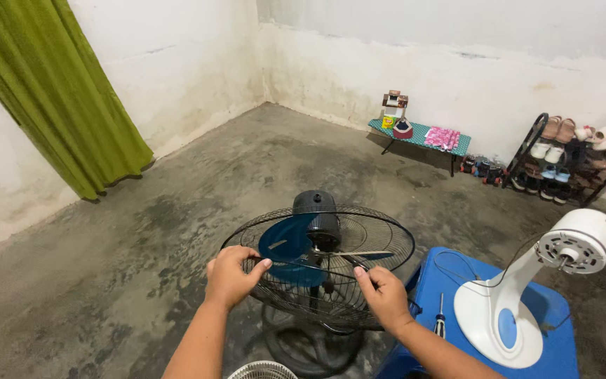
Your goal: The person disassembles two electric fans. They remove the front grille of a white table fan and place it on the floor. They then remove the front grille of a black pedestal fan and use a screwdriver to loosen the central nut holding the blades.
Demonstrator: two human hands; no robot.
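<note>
My left hand (pixel 231 275) is curled over the near-left edge of the black wire fan guard (pixel 359 231), fingers hooked through the wires and gripping it. My right hand (pixel 385 295) grasps the same guard at its near-right edge, thumb on top of the rim and fingers wrapped beneath. The guard lies almost flat between the two hands, tilted slightly up on the far side, and it sits over a floor fan.

Through the guard I see the blue fan blade (pixel 285 245) on its left half, and the dark motor housing (pixel 317 210) rising at its centre and far edge. Below the guard, the fan's round black base (pixel 296 347) rests on the concrete floor. Just under that, at the bottom edge of the view, a curved piece of pale grille (pixel 262 370) shows.

Right of the guard stands a blue plastic stool (pixel 457 277). On it a small screwdriver (pixel 440 323) lies near my right wrist, and a white fan body (pixel 527 295) without blades stands further right.

Well beyond the guard, against the far wall, are a low green bench (pixel 422 137) and a shoe rack (pixel 569 158). Far to the guard's left hangs a green curtain (pixel 64 91).
</note>
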